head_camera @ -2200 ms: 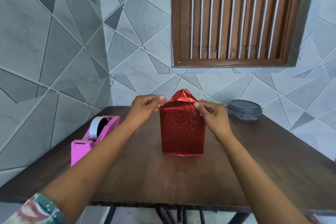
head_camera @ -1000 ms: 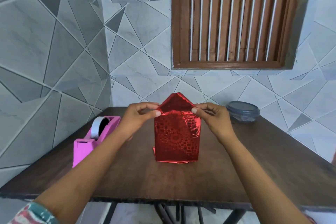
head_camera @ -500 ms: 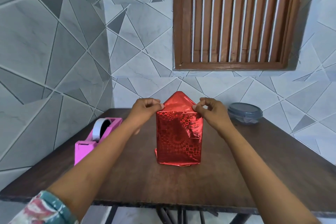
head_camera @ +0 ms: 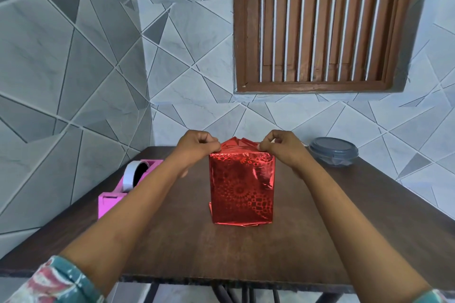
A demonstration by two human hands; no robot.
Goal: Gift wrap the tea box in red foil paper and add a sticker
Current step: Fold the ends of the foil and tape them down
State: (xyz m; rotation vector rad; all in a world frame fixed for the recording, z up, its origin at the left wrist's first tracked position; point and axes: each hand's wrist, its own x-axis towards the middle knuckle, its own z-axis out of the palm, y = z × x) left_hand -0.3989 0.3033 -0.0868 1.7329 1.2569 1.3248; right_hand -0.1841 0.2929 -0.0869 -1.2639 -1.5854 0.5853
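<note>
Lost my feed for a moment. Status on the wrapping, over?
Left hand and right hand pinch red foil at the top corners. Wrapped tea box upright on table. Nothing blocking; tape dispenser off left.

The foil paper [head_camera: 241, 189] is glossy red, with a shimmering print of round rosettes and small squares. The table [head_camera: 172, 241] is dark brown with a faint wood grain. At centre left, the tape dispenser [head_camera: 110, 202] is bright pink and its tape roll [head_camera: 129, 176] whitish. At centre right, the lidded container [head_camera: 333, 151] is smoky grey-blue. The wall [head_camera: 73, 69] is pale grey marbled tile, cut by white lines into triangles, a few dark grey. The window shutter [head_camera: 320, 24] is brown with white bars. The sleeve [head_camera: 56, 283] at lower left is teal with red and white blotches.
</note>
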